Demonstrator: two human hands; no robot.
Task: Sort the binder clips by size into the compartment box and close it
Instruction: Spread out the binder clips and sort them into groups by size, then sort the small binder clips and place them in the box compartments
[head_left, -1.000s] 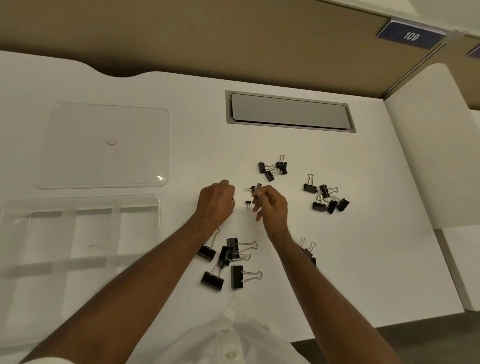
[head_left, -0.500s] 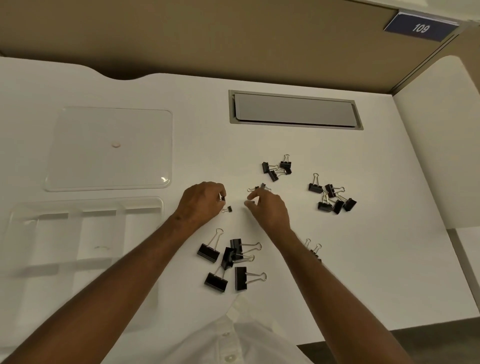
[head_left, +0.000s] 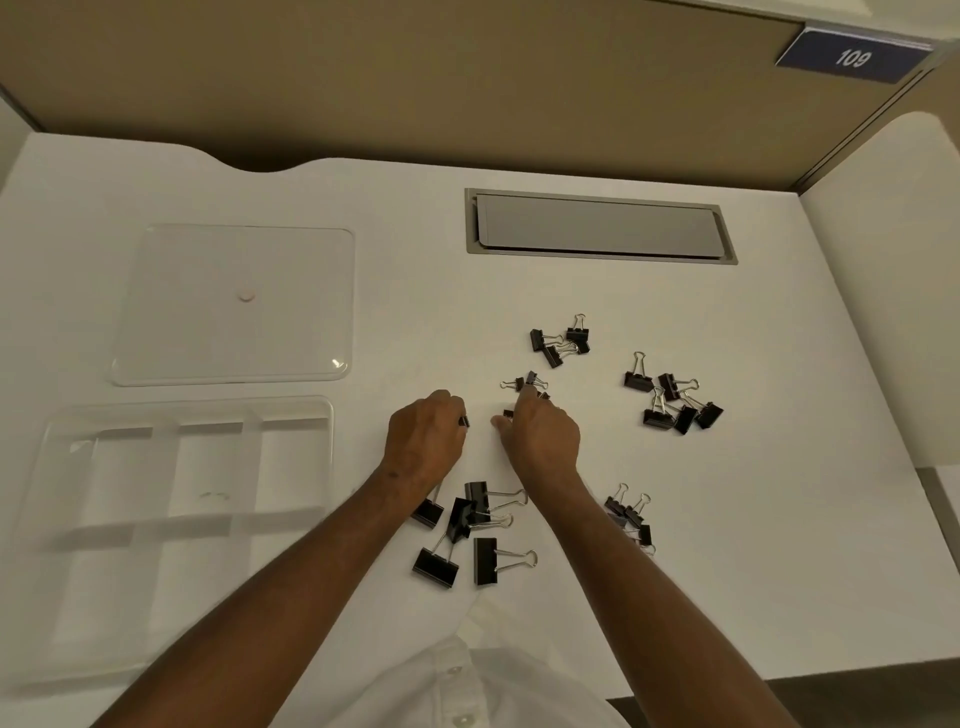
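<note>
1. Two hands work mid-desk: the left hand (head_left: 423, 441) pinches a tiny clip (head_left: 464, 421); the right hand (head_left: 543, 439) pinches another small clip (head_left: 508, 414).
2. Remaining binder clips (head_left: 672, 397) lie grouped toward the desk's right edge; the compartment box (head_left: 311, 415) sits open and unfilled at the left edge, its lid (head_left: 234, 306) behind it, ready for sorting.

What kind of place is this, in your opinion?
Most likely an office cubicle or numbered workstation. The white desk has a grey cable hatch set into it, a tan partition wall stands behind it, and a blue sign reading 109 hangs at the top right.
</note>
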